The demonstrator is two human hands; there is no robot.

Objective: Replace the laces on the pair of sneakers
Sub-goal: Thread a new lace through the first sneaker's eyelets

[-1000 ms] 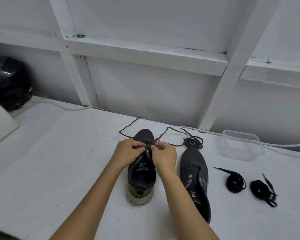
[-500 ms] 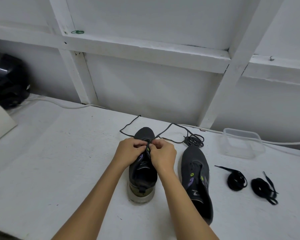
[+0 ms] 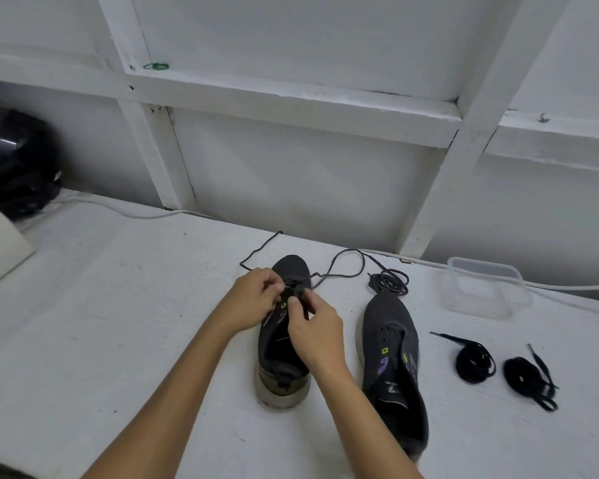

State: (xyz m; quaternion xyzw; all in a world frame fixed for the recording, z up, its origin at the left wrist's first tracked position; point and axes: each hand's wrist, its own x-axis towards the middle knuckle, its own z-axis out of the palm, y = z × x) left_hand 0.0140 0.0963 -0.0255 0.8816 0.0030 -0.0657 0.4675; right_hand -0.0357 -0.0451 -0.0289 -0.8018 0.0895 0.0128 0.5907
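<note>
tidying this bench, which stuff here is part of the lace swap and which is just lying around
Part of the job:
left sneaker, which both hands work on
right sneaker
grey lace trailing from the left sneaker
coiled grey lace
two black lace bundles

Lying about:
clear tub
white cable
green band
black helmet

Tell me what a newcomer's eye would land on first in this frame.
Both hands meet at the centre: the left hand and right hand pinch a thin dark lace at the front eyelets of the left sneaker. To its right the other sneaker lies unlaced, with a coiled lace beyond its toe. Farther right, two black lace bundles sit near a clear plastic container.
</note>
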